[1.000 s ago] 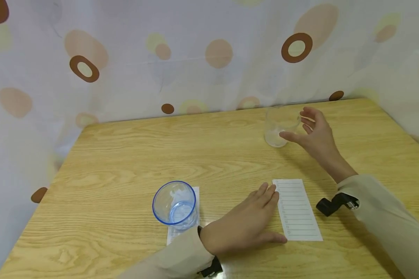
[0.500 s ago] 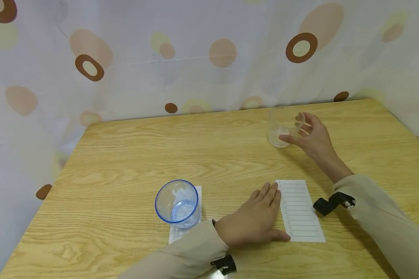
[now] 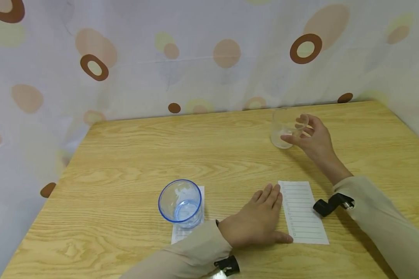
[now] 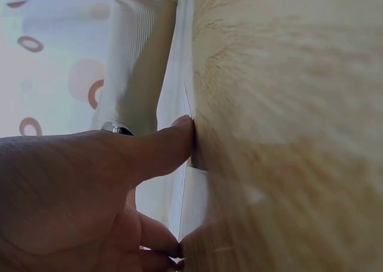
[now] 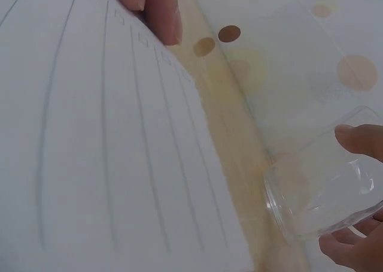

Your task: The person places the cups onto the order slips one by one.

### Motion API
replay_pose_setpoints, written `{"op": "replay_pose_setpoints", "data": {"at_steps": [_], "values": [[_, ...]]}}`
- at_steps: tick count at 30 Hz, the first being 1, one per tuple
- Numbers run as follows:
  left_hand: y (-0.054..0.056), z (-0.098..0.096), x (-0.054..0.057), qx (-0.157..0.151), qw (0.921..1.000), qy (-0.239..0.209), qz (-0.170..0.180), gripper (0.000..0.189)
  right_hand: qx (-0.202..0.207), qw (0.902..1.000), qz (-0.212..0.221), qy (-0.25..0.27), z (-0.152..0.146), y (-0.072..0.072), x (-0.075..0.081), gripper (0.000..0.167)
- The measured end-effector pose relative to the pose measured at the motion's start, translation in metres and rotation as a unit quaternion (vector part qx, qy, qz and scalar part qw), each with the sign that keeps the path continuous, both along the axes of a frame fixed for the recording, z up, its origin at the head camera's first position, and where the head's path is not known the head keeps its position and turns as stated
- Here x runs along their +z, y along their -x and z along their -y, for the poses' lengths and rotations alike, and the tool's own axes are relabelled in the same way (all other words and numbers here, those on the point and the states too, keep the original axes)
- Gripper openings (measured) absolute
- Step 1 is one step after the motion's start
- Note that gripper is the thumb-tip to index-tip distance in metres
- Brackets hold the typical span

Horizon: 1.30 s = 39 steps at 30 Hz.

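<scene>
A clear glass (image 3: 279,130) stands upright toward the back right of the table. My right hand (image 3: 317,142) holds it from the right, thumb at the front and fingers round the far side; the right wrist view shows thumb and fingers on opposite sides of the glass (image 5: 311,209). My left hand (image 3: 256,224) lies palm down with its fingers straight, at the left edge of a lined checklist sheet (image 3: 305,213). Its thumb touches the sheet's lower left corner. Seen from the left wrist, the left hand's thumb (image 4: 161,149) rests on the tabletop.
A blue-rimmed glass (image 3: 195,211) stands on a second lined sheet (image 3: 176,235), left of my left forearm. That sleeve partly covers the sheet. A patterned curtain (image 3: 136,73) hangs behind the wooden table (image 3: 132,151).
My right hand's fingers have moved in from beside the clear glass and now rest round it. The left hand has shifted slightly, staying at the sheet's edge. The head view has turned slightly left.
</scene>
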<state>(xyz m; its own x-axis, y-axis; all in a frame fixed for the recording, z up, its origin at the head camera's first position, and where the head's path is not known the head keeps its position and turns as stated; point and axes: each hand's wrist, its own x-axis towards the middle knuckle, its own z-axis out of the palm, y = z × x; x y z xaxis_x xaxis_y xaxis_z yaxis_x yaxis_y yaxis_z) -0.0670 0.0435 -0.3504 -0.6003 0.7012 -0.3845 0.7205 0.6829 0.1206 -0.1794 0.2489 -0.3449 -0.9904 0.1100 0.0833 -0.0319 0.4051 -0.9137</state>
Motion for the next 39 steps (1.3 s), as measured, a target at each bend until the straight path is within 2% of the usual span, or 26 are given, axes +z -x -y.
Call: {"op": "replay_pose_setpoints", "data": {"at_steps": [6,14,20,24,31,39], "values": [[-0.002,-0.001,-0.001,0.009,0.9999,-0.005,0.002,0.095,-0.001,1.0000,-0.001,-0.003,0.000,0.001,-0.001,0.085],[-0.005,-0.007,0.000,0.007,0.9995,0.018,-0.024,0.098,-0.003,0.9998,0.004,-0.017,-0.001,-0.001,0.001,0.085],[-0.005,-0.005,0.001,-0.001,0.9993,-0.015,-0.034,0.095,0.001,0.9998,0.007,-0.017,-0.001,-0.002,0.001,0.087],[-0.002,-0.007,0.001,-0.003,0.9994,-0.026,-0.025,0.096,0.004,0.9997,0.011,-0.019,-0.001,-0.003,0.002,0.087],[-0.001,-0.011,-0.001,-0.002,0.9999,0.015,0.002,0.100,0.008,0.9997,0.017,-0.014,-0.002,-0.005,0.001,0.089],[-0.006,-0.016,-0.001,0.003,0.9989,0.044,-0.018,0.099,0.011,0.9998,-0.001,-0.019,0.000,-0.007,0.004,0.086]]}}
